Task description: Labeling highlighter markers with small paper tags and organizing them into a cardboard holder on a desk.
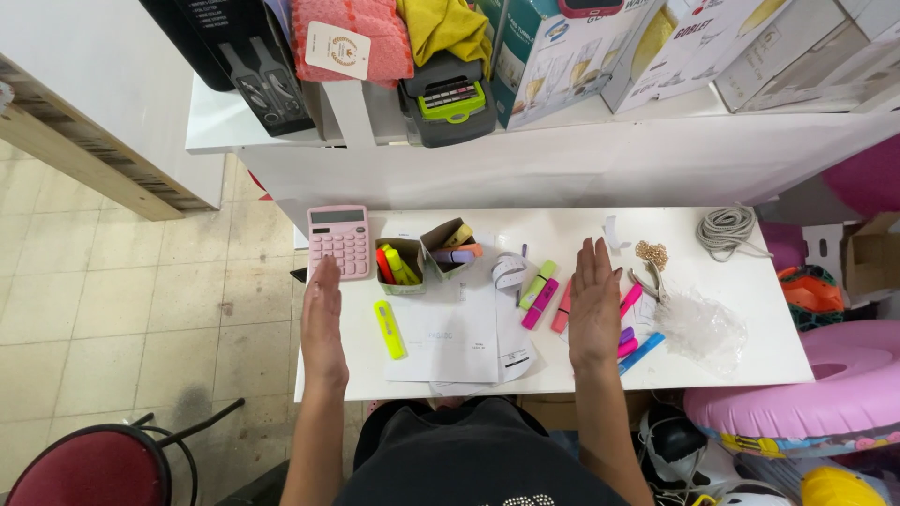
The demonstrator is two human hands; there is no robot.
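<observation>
On the white table [750, 361], at its near edge: left hand [323, 323] laid flat, palm down, fingers straight and together, gripping nothing. Fingertips just at the near corner of the pink calculator [338, 241]; yellow highlighter [389, 329] lying loose just to the right, on the edge of the paper sheets [450, 337]. Further right: right hand [593, 305], likewise flat and open, empty, resting among scattered highlighters: pink and green pair [539, 292] to its left, pink marker [630, 300] and blue marker [642, 353] to its right. Beyond the sheets, two small card pots [405, 272] holding more markers. Far right: clear plastic bag [703, 323] and coiled cord [727, 230].

Judged as a pause, nothing in hand. Taking up any marker calls first for lifting a palm and curling fingers around the barrel.
</observation>
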